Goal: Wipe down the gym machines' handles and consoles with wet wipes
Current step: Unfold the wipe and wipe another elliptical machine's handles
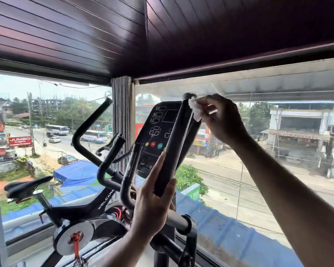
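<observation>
A black padded handle (176, 139) of the cross trainer rises in front of me, tilted slightly right. My left hand (154, 197) grips its lower end, thumb along the grip. My right hand (220, 118) holds a crumpled white wet wipe (194, 107) against the handle's top end. Behind the handle stands the black console (158, 130) with its dark screen and yellow, red and green buttons. The machine's other long handle (89, 126) curves up at the left.
A spin bike with a black saddle (25, 186) and silver flywheel (73, 239) stands at the lower left. Large windows (268, 160) close off the space directly ahead and right, with a grey corner pillar (122, 112) between them. A dark slatted ceiling hangs low overhead.
</observation>
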### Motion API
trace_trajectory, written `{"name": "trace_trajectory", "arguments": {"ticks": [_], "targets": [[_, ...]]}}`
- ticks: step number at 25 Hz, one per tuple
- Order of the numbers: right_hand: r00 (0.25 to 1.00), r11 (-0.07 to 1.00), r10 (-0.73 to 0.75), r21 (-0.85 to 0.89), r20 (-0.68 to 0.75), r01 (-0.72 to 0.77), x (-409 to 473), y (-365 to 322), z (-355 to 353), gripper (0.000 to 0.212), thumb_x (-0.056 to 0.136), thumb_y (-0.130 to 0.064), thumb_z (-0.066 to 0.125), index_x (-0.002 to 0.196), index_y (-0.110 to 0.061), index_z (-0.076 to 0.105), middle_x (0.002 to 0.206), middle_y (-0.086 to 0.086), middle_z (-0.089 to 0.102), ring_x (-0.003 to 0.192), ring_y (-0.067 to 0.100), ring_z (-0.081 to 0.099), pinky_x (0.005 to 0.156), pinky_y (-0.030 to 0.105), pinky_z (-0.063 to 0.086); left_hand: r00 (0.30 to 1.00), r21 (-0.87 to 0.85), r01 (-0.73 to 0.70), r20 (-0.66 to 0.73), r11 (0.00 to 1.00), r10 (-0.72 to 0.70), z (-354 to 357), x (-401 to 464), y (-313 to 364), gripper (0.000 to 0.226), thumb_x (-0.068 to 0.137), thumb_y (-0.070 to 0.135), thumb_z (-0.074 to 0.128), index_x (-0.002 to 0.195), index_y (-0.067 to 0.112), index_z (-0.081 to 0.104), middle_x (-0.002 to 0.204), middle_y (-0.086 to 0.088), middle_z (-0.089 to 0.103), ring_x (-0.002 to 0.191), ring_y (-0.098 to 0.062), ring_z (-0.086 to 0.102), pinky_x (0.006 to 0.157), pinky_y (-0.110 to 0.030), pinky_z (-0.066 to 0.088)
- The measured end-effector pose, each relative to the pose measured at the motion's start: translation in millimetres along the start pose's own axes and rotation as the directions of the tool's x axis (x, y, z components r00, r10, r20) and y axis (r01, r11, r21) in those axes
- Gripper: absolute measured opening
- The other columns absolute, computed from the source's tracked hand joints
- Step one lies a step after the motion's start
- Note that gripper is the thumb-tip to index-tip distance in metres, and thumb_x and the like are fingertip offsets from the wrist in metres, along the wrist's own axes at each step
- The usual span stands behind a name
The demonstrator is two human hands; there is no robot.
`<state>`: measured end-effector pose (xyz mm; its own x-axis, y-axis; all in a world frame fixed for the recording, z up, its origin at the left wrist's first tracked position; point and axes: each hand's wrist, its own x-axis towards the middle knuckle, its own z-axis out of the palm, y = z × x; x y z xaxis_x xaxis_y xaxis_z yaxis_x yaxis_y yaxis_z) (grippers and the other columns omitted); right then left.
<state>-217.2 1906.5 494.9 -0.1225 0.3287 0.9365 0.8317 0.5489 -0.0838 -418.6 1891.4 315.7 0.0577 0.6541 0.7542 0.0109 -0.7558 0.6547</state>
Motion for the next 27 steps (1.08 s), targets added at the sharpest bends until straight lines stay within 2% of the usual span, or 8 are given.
{"name": "trace_trajectory", "arguments": {"ticks": [2, 5, 10, 13, 16, 18, 22, 27], "targets": [[0.977, 0.963, -0.153, -0.197, 0.151, 0.182, 33, -3, 1, 0.020, 0.094, -0.011, 0.066, 0.112, -0.011, 0.075, 0.098, 0.007, 0.064, 0.081, 0.021, 0.066, 0.078, 0.033, 0.054, 1.000, -0.001, 0.011, 0.001, 1.000, -0.011, -1, 2, -2, 0.074, 0.099, 0.017, 0.069, 0.142, 0.069, 0.040, 0.096, 0.012, 0.076, 0.045, -0.019, 0.063, 0.045, -0.025, 0.051], [0.895, 0.904, -0.141, -0.314, 0.422, 0.290, 53, -13, 12, 0.025, 0.095, 0.001, 0.058, 0.111, -0.007, 0.075, 0.100, 0.006, 0.052, 0.085, 0.027, 0.065, 0.080, 0.044, 0.058, 0.999, -0.002, -0.015, 0.030, 1.000, 0.015, -3, 2, -9, 0.072, 0.098, 0.028, 0.070, 0.143, 0.073, 0.036, 0.096, 0.006, 0.075, 0.053, -0.009, 0.064, 0.052, -0.018, 0.050], [0.850, 0.890, -0.080, -0.346, 0.521, 0.296, 34, -40, 16, 0.027, 0.092, 0.005, 0.061, 0.111, -0.008, 0.076, 0.104, 0.005, 0.050, 0.095, 0.025, 0.066, 0.084, 0.042, 0.057, 0.995, -0.019, -0.017, 0.103, 1.000, 0.019, -6, 5, -15, 0.070, 0.087, 0.057, 0.054, 0.152, 0.065, 0.028, 0.133, 0.020, 0.062, 0.106, -0.017, 0.069, 0.092, -0.042, 0.057], [0.791, 0.908, -0.011, -0.325, 0.612, 0.264, 4, -67, 12, 0.025, 0.094, -0.001, 0.066, 0.115, -0.012, 0.075, 0.099, 0.000, 0.052, 0.076, -0.001, 0.054, 0.068, 0.025, 0.045, 0.991, -0.029, -0.087, 0.101, 0.996, 0.089, -6, 3, -17, 0.074, 0.091, 0.052, 0.056, 0.156, 0.061, 0.021, 0.118, 0.021, 0.056, 0.100, -0.005, 0.060, 0.086, -0.029, 0.051], [0.739, 0.919, 0.086, -0.340, 0.669, 0.201, 16, -90, 3, 0.026, 0.096, -0.007, 0.068, 0.120, -0.014, 0.074, 0.095, -0.003, 0.056, 0.081, 0.009, 0.062, 0.073, 0.024, 0.052, 0.989, -0.063, -0.108, 0.091, 0.992, 0.113, -3, 4, -21, 0.078, 0.095, 0.038, 0.063, 0.160, 0.051, 0.023, 0.108, 0.021, 0.053, 0.092, 0.001, 0.055, 0.075, -0.011, 0.041], [0.809, 0.878, 0.104, -0.436, 0.578, 0.198, 41, -87, 3, 0.027, 0.096, -0.005, 0.068, 0.122, -0.010, 0.073, 0.098, -0.002, 0.058, 0.083, 0.015, 0.063, 0.076, 0.021, 0.050, 0.986, -0.088, -0.117, 0.105, 0.989, 0.126, -5, 5, -22, 0.077, 0.096, 0.034, 0.063, 0.162, 0.044, 0.025, 0.101, 0.025, 0.047, 0.087, 0.007, 0.051, 0.073, -0.005, 0.039], [0.846, 0.739, 0.185, -0.638, 0.500, 0.215, 61, -82, 22, 0.026, 0.097, -0.007, 0.062, 0.121, -0.005, 0.072, 0.101, 0.004, 0.054, 0.090, 0.025, 0.062, 0.077, 0.027, 0.043, 0.974, -0.144, -0.100, 0.189, 0.984, 0.127, -12, 4, -21, 0.080, 0.098, 0.038, 0.058, 0.161, 0.052, 0.012, 0.103, 0.016, 0.046, 0.085, 0.000, 0.052, 0.064, -0.017, 0.042], [0.820, 0.765, 0.272, -0.631, 0.503, 0.133, 31, -105, 24, 0.026, 0.093, -0.004, 0.064, 0.115, -0.010, 0.076, 0.103, 0.009, 0.061, 0.085, 0.020, 0.059, 0.079, 0.038, 0.052, 0.959, -0.162, -0.111, 0.240, 0.980, 0.149, -13, 3, -25, 0.081, 0.096, 0.043, 0.052, 0.161, 0.053, 0.005, 0.111, 0.009, 0.050, 0.079, -0.004, 0.048, 0.062, -0.035, 0.052]]}}
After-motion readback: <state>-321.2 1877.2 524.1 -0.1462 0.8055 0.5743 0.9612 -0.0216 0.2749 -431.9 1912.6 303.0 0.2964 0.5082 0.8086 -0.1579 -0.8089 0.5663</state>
